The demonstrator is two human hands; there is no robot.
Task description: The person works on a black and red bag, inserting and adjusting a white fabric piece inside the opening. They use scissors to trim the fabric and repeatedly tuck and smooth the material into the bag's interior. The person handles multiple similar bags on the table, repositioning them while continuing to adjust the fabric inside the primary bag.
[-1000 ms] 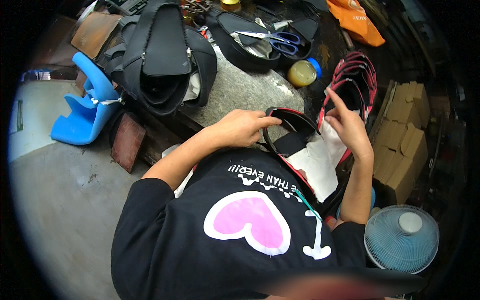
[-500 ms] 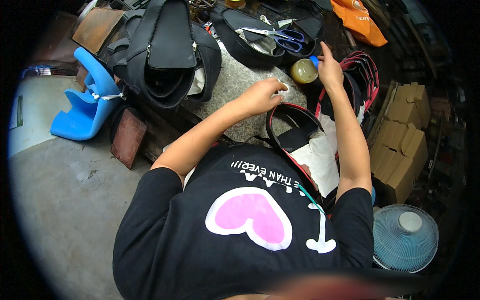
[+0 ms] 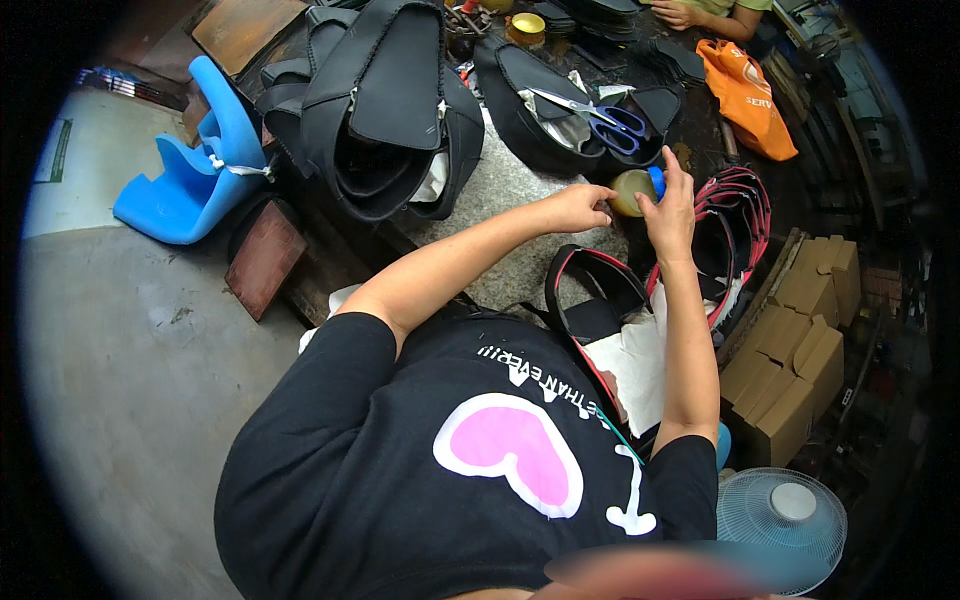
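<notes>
A jar of yellowish-green liquid with a blue cap (image 3: 632, 192) stands on the workbench in front of me. My right hand (image 3: 674, 215) is curved round its capped side, thumb at the near side and fingers at the far side. Just left of the jar is my left hand (image 3: 580, 208), its thumb and fingertips pinched together; whatever lies between them is too small to make out. Beyond the jar, blue-handled scissors (image 3: 600, 120) lie on black padded pieces (image 3: 540, 100). A red-edged black strap loop (image 3: 600, 270) and white sheet material (image 3: 635, 365) lie closer to my body.
A large black bag-like piece (image 3: 395, 110) stands on the left of the grey stone slab (image 3: 500, 170). An orange bag (image 3: 745, 100) and stacked red-edged strips (image 3: 735, 215) are on the right. Cardboard boxes (image 3: 790, 360) and a fan (image 3: 785, 520) flank me. Another person's hand (image 3: 678, 14) rests across the bench.
My right hand has drawn in round the jar's capped side. My left hand has moved right, closer to the jar. The view has shifted, showing more of the bench's far side.
</notes>
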